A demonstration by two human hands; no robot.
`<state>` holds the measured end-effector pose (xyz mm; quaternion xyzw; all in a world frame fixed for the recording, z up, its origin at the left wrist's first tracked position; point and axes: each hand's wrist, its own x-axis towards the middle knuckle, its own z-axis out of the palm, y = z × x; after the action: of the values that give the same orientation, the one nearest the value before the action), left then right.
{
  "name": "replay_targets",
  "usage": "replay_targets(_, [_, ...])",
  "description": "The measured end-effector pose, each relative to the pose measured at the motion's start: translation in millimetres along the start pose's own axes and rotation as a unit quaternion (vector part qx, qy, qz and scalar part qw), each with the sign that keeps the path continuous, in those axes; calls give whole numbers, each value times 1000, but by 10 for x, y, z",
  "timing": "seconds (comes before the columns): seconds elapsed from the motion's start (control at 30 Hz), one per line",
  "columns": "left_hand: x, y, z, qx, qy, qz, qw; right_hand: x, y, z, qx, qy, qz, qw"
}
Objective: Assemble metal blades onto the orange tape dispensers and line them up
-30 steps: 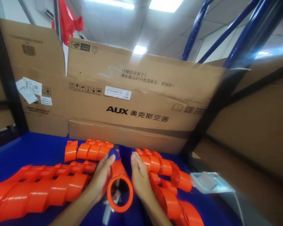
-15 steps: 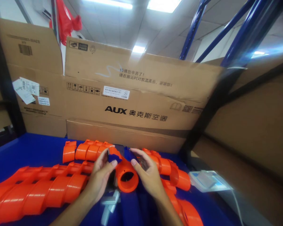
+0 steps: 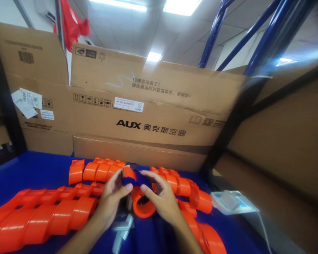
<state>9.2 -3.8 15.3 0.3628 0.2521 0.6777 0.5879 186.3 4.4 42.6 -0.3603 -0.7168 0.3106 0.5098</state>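
Both hands work on one orange tube (image 3: pixel 143 213), held in the middle of the scene over the blue desk (image 3: pixel 23 169), its round mouth facing near. The left hand (image 3: pixel 113 194) has its grip closed on the tube's far end and a dark blue cloth (image 3: pixel 138 177); the right hand (image 3: pixel 163 199) appears to pinch the cloth's right side, thumb near the tube's mouth, though its fingertips are partly hidden. The step in hand looks like working the cloth over the tube's outside. The next move seems to call for a firm left hold while the right guides the cloth snugly along the surface. Similar orange pieces (image 3: pixel 42 217) stand in rows left and right, and a grey tool-like object (image 3: pixel 122 225) lies near, below the tube.
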Motion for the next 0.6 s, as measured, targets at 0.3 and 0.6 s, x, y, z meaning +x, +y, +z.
replay_targets(0.3, [-49,-31,-49,-24,-36,-15,999,-27,-47,-114,-95,-6,-62,994])
replay_targets(0.6, [-66,37,3,5,-69,17,997,-83,-20,-80,-262,9,-216,941])
